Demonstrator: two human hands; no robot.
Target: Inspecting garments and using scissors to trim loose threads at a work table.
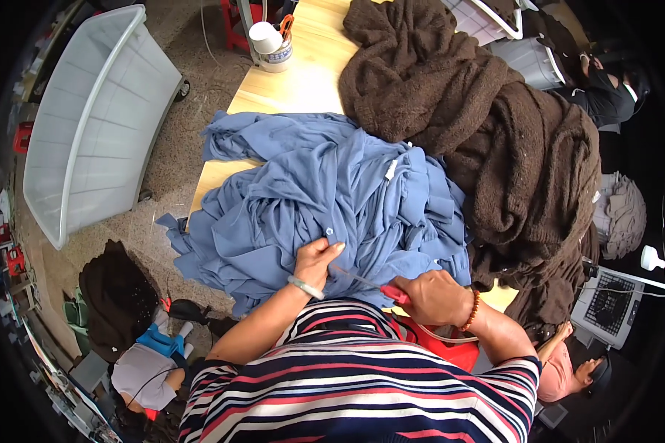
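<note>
A large heap of blue garments (pixel 273 199) lies on the wooden table in front of me. My left hand (pixel 315 264) has thumb and forefinger closed on a fold of the blue fabric, just below a small pale button (pixel 329 232). In my right hand (pixel 437 297) is a red-handled tool (pixel 396 294) with a thin metal shaft; its exact kind does not show. The shaft points left toward my left fingertips, over the fabric. A white label (pixel 391 170) shows on the heap farther off.
Brown fuzzy fabric (pixel 421 81) is piled along the table's right side. A white cup (pixel 264 37) tops a container (pixel 275 59) with orange-handled scissors at the far edge. A large wheeled bin (pixel 89 125) stands on the left. Other people sit lower left and at right.
</note>
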